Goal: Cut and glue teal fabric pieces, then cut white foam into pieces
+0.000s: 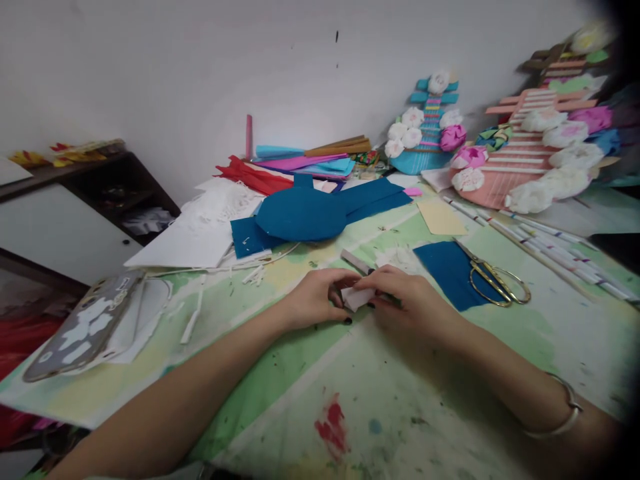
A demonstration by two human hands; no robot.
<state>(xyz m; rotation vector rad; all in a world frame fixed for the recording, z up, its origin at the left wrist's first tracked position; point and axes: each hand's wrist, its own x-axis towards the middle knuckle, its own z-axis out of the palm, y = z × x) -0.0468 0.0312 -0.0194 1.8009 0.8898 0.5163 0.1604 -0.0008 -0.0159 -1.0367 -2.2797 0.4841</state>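
Note:
My left hand (315, 297) and my right hand (407, 300) meet at the middle of the green-painted table (380, 400). Both pinch a small folded piece of white paper (356, 297) between their fingertips, just above the tabletop. A grey stick (354, 261) lies right behind the hands. Gold-handled scissors (495, 279) rest on a dark blue sheet (447, 270) just right of my right hand. A silver bangle (563, 417) circles my right wrist.
A large blue cut-out shape (305, 213) and white sheets (200, 230) lie behind. A phone (83, 327) sits at the left edge. Paper-flower guitar models (430, 127) (530, 160) stand at the back right, with thin rolled sticks (550, 243) alongside. A dark shelf (100, 187) is left.

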